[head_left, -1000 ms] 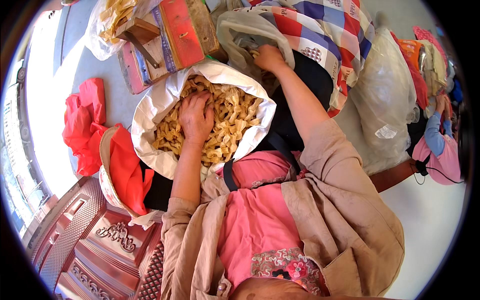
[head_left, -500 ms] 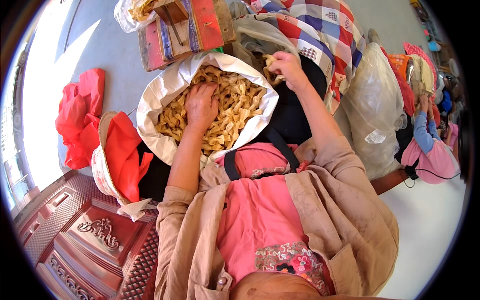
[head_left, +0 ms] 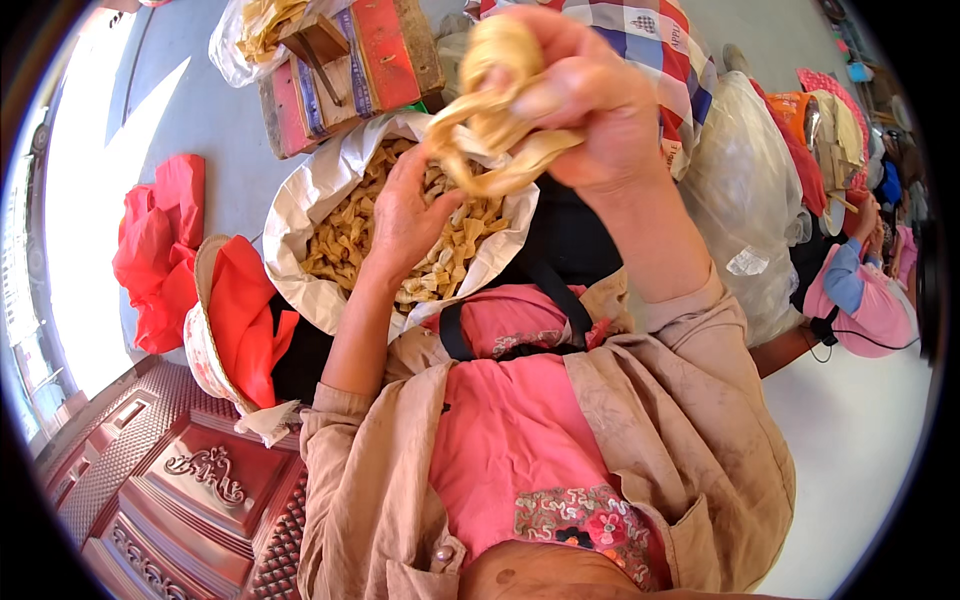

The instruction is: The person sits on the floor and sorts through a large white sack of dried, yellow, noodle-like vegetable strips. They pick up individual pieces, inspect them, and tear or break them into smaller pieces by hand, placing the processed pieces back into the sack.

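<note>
A tan, strip-like piece [head_left: 505, 130] is gripped in the right hand [head_left: 600, 115], which is raised above the right part of a white sack [head_left: 292, 245]. The fingers are curled tightly about the piece, with the thumb pressed against it; the grip and the upper end of the piece are blurred by motion. Below the grip, a loose loop is left hanging and a short end is pointed to the right.

The left hand [head_left: 405, 215] is held partly open over the sack, its thumb spread away from the fingers. Whether the loop is touched by its fingertips cannot be told.

The sack is propped open in front of the body and filled with knotted tan pieces [head_left: 340, 225]. Beyond it, a worn wooden stand [head_left: 385, 55], partly painted red, is topped by a small brown block [head_left: 315, 42]. Beside the block, more tan strips [head_left: 270, 25] are held in a clear bag [head_left: 230, 50].

To the left, red cloth [head_left: 160, 250] is seen, and a hat [head_left: 208, 345] is draped with red fabric [head_left: 245, 320]. To the right, a checked cloth [head_left: 680, 65] and a large clear plastic sack [head_left: 740, 200] are placed.
</note>
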Motion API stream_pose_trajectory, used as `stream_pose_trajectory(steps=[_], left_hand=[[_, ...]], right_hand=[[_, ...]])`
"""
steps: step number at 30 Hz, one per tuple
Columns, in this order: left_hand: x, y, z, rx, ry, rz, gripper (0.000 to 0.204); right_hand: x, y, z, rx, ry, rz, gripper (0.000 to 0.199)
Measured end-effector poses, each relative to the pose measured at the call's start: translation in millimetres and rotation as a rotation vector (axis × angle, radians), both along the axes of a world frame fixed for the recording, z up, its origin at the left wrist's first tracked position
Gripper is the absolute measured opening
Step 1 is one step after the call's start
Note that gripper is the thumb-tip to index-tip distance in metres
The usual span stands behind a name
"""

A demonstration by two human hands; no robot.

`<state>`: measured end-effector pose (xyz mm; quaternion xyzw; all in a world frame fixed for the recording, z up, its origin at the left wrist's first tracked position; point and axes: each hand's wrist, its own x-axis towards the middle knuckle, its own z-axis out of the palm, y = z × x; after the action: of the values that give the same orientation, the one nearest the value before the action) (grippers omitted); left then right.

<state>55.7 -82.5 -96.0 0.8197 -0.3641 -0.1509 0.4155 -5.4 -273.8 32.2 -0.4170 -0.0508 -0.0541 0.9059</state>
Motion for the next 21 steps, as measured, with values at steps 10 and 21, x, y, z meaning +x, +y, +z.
stream_pose_trajectory(steps=[10, 21], left_hand=[[-39.8, -37.4, 9.4, -0.306, 0.768, -0.167, 0.038], [-12.4, 65.8, 154.7, -0.815, 0.814, 0.097, 0.042]], right_hand=[[-19.6, 129.3, 10.5, -0.089, -0.258, 0.355, 0.004], [-6.7, 187.6, 112.0, 0.055, -0.817, 0.302, 0.017]])
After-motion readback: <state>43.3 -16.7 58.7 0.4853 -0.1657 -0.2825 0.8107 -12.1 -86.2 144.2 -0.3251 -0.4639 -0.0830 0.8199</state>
